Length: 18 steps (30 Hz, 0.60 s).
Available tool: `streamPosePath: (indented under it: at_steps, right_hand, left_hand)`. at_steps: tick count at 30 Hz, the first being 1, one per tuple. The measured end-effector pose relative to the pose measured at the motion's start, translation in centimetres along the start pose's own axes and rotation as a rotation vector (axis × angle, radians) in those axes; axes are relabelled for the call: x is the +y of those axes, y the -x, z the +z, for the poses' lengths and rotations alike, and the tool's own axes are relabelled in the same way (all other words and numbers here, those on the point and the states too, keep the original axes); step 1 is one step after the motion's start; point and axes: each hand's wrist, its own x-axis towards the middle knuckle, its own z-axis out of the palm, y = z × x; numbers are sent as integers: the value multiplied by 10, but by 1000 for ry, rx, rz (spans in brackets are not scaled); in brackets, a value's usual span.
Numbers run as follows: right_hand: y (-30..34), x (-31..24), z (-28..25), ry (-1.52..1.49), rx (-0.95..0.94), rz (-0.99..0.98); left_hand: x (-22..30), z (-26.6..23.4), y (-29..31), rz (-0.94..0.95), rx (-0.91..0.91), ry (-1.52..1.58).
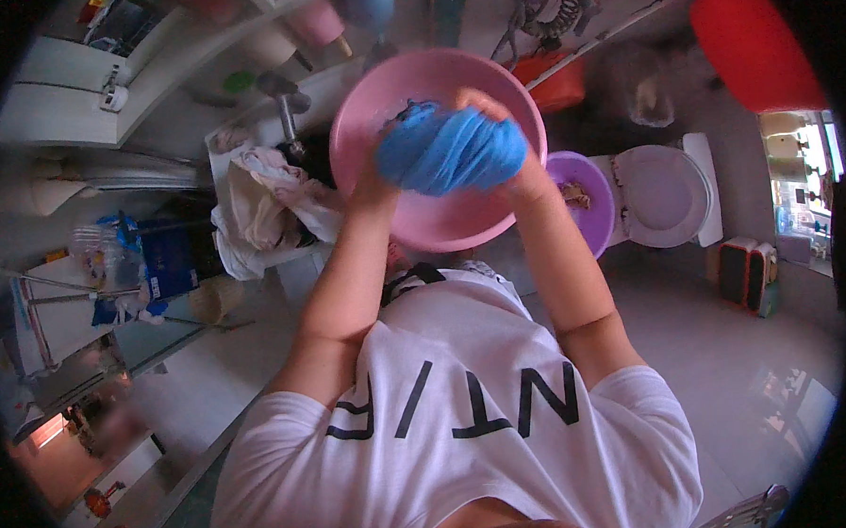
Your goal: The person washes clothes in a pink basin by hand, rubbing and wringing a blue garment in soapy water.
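A bunched blue cloth (451, 149) is held up in both my hands, folded and creased, over a large pink basin (469, 226). My left hand (378, 179) grips the cloth's left end; its fingers are mostly hidden behind the fabric. At the other end my right hand (523, 165) is closed round the cloth, and some fingers show over its far edge. A small dark bit of fabric (420, 106) shows at the far left of the blue bundle. What lies in the basin beneath the cloth is hidden.
Left of the basin, pale crumpled clothes (274, 200) lie over a sink near a tap (290, 128). To the right stand a purple basin (598, 223) with something brown inside, and a toilet (666, 197). A red object (758, 37) is at the far right.
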Motion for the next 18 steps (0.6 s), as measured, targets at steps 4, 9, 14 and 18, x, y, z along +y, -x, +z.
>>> streamPosePath:
  at_steps: [4, 9, 14, 18]
  right_hand:
    - [-34, 33, -76, -456, 142, -12]
    - [-34, 102, -91, -352, 661, 105]
    - [-18, 122, -72, 788, 381, -124]
    - [-20, 116, -74, 1134, 236, -261]
  left_hand:
    - [53, -43, -8, -366, 76, 1741]
    - [76, -47, -4, -602, 29, 2460]
    - [87, -65, 24, -506, -247, 2685]
    - [83, -62, 22, -515, -362, 2416]
